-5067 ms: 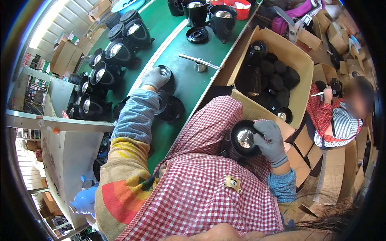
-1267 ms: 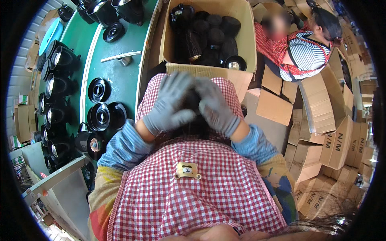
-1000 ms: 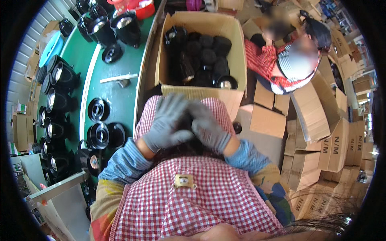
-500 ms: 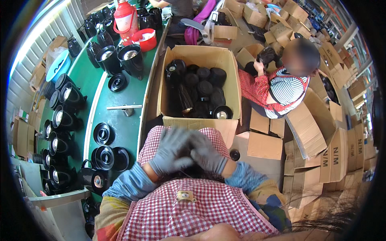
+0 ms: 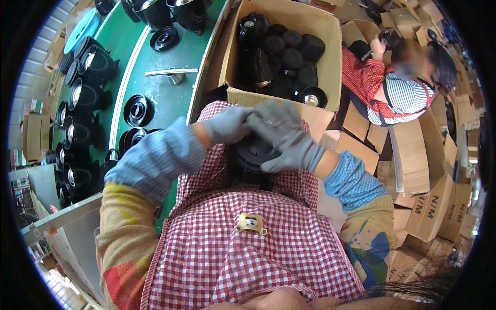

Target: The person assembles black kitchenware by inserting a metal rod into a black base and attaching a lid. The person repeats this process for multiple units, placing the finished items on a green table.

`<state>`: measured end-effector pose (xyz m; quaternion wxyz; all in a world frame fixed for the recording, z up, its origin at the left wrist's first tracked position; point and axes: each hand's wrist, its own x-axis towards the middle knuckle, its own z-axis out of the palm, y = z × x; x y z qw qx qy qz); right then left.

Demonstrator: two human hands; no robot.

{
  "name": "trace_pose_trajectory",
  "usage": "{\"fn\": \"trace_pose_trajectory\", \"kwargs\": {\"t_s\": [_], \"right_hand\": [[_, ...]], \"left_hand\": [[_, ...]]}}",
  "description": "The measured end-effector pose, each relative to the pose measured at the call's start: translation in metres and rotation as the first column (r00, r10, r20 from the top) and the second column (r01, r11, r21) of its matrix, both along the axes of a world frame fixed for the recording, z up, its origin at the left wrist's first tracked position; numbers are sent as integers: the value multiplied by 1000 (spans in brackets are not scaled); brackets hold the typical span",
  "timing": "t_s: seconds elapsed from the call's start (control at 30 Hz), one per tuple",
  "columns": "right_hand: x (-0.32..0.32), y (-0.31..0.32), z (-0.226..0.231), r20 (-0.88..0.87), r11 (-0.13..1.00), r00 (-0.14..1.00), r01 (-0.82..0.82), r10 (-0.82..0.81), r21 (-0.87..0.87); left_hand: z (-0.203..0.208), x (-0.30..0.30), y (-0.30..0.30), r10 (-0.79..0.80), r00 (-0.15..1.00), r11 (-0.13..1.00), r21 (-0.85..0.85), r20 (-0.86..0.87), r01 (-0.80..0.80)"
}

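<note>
A black round vessel is held between my thighs, its ringed circular end facing up; the rest of its body is hidden below. My right hand, in a grey glove, curves over it with the thumb on the near rim and the fingers across the far side. At the far left edge of the vessel, my gloved left hand is closed, its fingertips meeting those of the right. Slight blur and overlap hide exactly where the left fingers grip.
Beyond my knees stands a cardboard box of black vessels. On my left, a green bench carries black jugs, loose round lids and a metal T-shaped tool. A co-worker sits at the right among cartons.
My view has tilted down and shifted. My hands have moved from crossing in a blur to lying around the black vessel, whose round end now shows. The co-worker's head has turned.
</note>
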<state>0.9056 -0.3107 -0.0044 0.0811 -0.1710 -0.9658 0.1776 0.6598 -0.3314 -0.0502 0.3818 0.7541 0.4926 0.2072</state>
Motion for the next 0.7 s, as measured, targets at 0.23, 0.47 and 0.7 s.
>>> {"fn": "trace_pose_trajectory", "kwargs": {"t_s": [0.23,0.47,0.7], "right_hand": [[4,18,2,-94,971,970,-231,225,-66],[-47,-29,-2,-211,964,942,-265,263,19],[6,33,-14,-169,965,955,-256,244,-52]], "left_hand": [[33,13,37,-170,985,984,-48,17,171],[3,52,63,-4,984,999,-41,-179,-3],[-32,21,26,-266,888,944,-85,375,319]]}}
